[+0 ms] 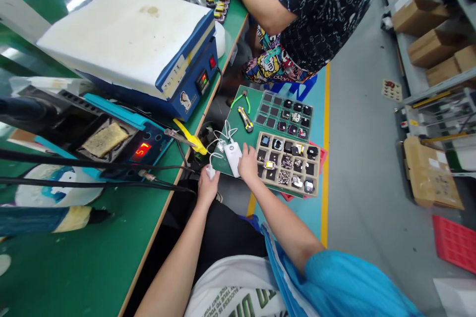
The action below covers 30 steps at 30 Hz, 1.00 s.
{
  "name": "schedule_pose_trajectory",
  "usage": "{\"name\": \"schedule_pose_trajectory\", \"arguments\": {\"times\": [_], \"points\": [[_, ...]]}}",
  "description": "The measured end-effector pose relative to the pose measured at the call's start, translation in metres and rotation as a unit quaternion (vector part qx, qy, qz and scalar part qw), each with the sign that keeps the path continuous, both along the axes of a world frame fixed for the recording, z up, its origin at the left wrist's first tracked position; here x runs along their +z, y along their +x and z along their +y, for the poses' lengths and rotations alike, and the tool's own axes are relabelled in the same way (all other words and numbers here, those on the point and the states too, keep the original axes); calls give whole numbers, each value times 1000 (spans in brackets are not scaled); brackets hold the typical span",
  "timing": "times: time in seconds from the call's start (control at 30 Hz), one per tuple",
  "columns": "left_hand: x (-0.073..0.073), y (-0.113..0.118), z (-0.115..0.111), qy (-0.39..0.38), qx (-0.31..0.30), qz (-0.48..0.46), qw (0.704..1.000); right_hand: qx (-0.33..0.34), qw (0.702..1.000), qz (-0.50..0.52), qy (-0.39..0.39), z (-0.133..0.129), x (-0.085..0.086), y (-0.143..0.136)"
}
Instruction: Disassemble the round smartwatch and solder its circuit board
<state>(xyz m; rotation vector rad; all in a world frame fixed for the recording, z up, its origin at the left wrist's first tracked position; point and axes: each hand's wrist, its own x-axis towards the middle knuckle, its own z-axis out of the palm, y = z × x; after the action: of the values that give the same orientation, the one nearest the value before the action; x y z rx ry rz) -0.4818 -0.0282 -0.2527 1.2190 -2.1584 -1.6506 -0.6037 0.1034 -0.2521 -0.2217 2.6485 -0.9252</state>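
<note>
My left hand (207, 187) is closed on a small white plug (210, 172) at the end of a white cable (216, 155). To its right, my right hand (248, 162) grips the right edge of a white power bank (233, 158), which lies on a green board (232, 124). The cable curls in loops around the power bank's top end. Beyond it on the board are a yellow and black cutter knife (245, 119) and green-handled pliers (241, 100). A beige compartment tray (272, 187) of small black and metal parts sits right of my right hand.
A clear compartment tray (263, 129) lies behind the beige one. On the green bench (111, 262) at left stand a blue heating unit (193, 89) and a soldering station (148, 146) with yellow-handled tweezers (193, 141). A co-worker (320, 15) sits beyond. Shelves (439, 77) stand at right.
</note>
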Motion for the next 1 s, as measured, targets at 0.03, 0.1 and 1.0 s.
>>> {"name": "schedule_pose_trajectory", "arguments": {"times": [0.03,0.1,1.0], "points": [[0,3,0,-2,-7,-8,1000,22,1000,14,13,-1,6,0],[-1,7,2,0,-18,-22,1000,64,997,29,36,-8,17,-2],[19,30,1,-133,-139,-54,980,518,854,25,46,-41,60,-2]]}}
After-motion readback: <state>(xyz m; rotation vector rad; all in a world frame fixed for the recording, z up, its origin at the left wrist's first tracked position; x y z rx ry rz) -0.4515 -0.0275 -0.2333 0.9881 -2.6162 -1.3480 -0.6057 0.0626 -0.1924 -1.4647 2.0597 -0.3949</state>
